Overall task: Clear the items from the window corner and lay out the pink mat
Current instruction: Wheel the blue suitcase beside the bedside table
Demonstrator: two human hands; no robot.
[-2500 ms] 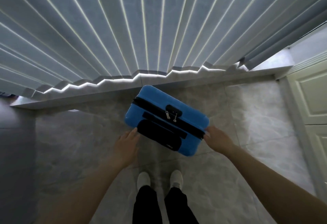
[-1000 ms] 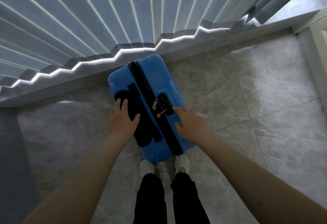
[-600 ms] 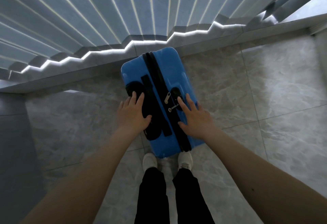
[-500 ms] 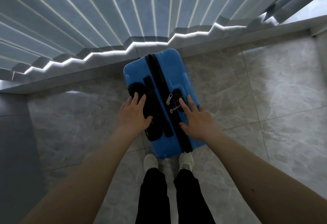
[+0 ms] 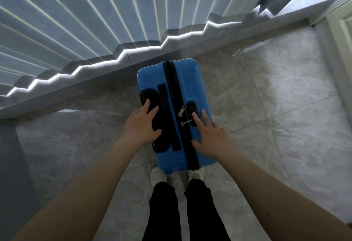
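While both palms rest flat:
suitcase [image 5: 182, 111]: upright on floor, by window ledge
left hand [image 5: 142, 124]: fingers spread, on black handle
right hand [image 5: 210, 134]: fingers spread, beside zipper
long axis: runs straight away from person

1. A single view came from a wide-angle camera worn on the person's head.
2. It faced forward and steeply down, toward the marble floor [image 5: 285, 107] and the vertical blinds [image 5: 95, 22] at the window.
3. It sat close above the blue suitcase [image 5: 190, 81], with both forearms reaching in from the lower edge.
4. Straight lines bowed near the borders.
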